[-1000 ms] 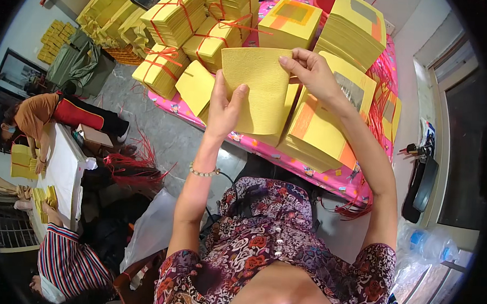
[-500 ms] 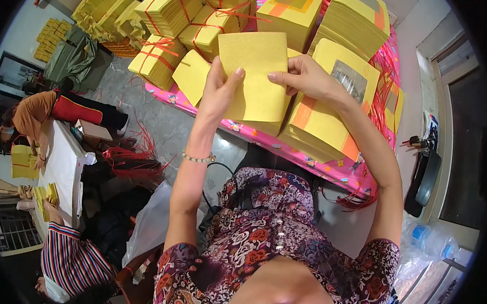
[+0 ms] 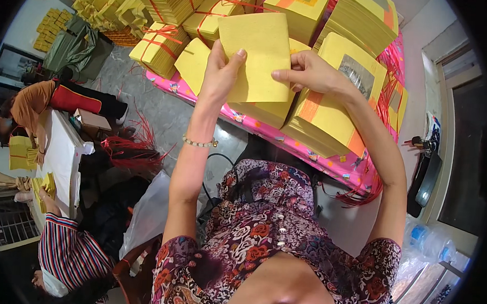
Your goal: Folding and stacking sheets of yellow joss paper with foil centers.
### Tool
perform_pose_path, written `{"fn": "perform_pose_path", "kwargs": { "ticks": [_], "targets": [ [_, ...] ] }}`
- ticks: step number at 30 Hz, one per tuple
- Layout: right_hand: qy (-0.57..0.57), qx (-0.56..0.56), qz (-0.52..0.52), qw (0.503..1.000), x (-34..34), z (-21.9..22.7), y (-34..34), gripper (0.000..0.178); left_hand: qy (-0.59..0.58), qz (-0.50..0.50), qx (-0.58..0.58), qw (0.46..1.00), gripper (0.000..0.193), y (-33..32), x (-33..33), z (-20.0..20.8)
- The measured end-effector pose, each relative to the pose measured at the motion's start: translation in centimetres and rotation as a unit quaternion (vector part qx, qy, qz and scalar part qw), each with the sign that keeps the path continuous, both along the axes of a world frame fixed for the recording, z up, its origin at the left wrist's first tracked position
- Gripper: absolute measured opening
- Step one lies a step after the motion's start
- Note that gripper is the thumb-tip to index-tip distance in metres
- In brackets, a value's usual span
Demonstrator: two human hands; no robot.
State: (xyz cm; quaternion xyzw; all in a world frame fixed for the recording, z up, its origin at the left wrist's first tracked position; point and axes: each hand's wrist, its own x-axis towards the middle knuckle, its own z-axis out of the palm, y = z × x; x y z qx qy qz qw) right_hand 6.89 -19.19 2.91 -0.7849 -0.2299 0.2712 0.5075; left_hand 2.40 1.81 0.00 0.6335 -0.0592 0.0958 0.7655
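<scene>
Above near edge of pink-covered table [image 3: 330,165], yellow paper [image 3: 259,47]: left hand [image 3: 221,72] clamps left side, right hand [image 3: 311,72] pinches right side, thumbs on face. Red-tied bundle [image 3: 156,51] by table's left corner.

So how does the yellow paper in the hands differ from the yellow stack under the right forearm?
Support: the held paper is up between the left hand and right hand; the stack rests on the pink tablecloth.
Thickness: the held paper looks thin; the stack is many layers deep.
Face: the held paper's visible side is plain; the stack's top has a grey picture and orange patches.
Shared: both yellow, roughly rectangular.
</scene>
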Motion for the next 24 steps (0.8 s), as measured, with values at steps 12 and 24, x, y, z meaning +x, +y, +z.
{"fn": "perform_pose_path", "kwargs": {
  "ticks": [12,24],
  "targets": [
    [-0.021,0.05,0.099,0.994,0.3,-0.9,-0.2,0.027,-0.02,0.065,-0.042,0.997,0.034,0.3,0.0,0.0],
    [-0.013,0.077,-0.045,0.996,2.0,0.5,0.0,0.035,-0.044,0.003,0.047,0.998,0.03,0.1,-2.9,-0.6]
  ]
}}
